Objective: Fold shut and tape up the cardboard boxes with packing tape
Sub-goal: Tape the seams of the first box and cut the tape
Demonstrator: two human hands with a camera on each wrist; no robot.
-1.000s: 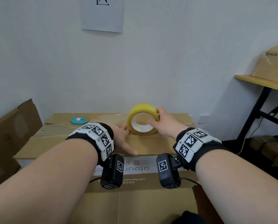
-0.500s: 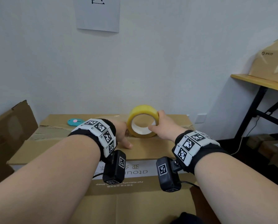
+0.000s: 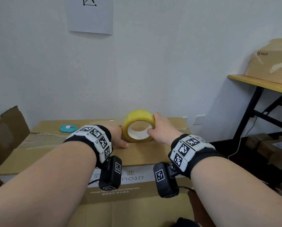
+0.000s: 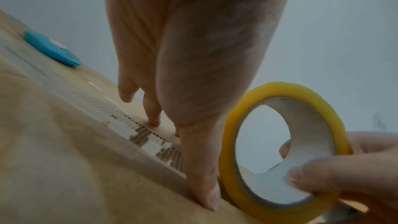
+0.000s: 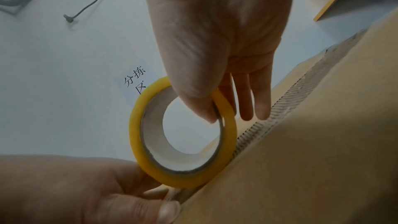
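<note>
**Tape roll held on edge over the box seam**

At the far left of the box top lies a small teal disc (image 3: 68, 128) with a pink spot, well apart from both hands. The left hand (image 3: 119, 136) rests on the closed cardboard box (image 3: 58, 149) with its fingers straight and spread downward; the left wrist view shows the fingertips (image 4: 154, 122) and thumb pressing onto the flaps along the torn, corrugated strip of the centre seam. It grips nothing, and its thumb side lies just beside the roll.

The yellow tape roll (image 3: 137, 126) stands on its edge on the box top, on the seam line, between the two hands, its open core facing the person. The right hand (image 3: 161, 130) holds it: the thumb is hooked inside the white core, while the other fingers reach over the outer yellow band, the ring pinched between them. In the right wrist view two fingers extend past the roll toward the cardboard.

To the right stands a wooden shelf (image 3: 258, 83) carrying another brown box (image 3: 268, 63).
</note>
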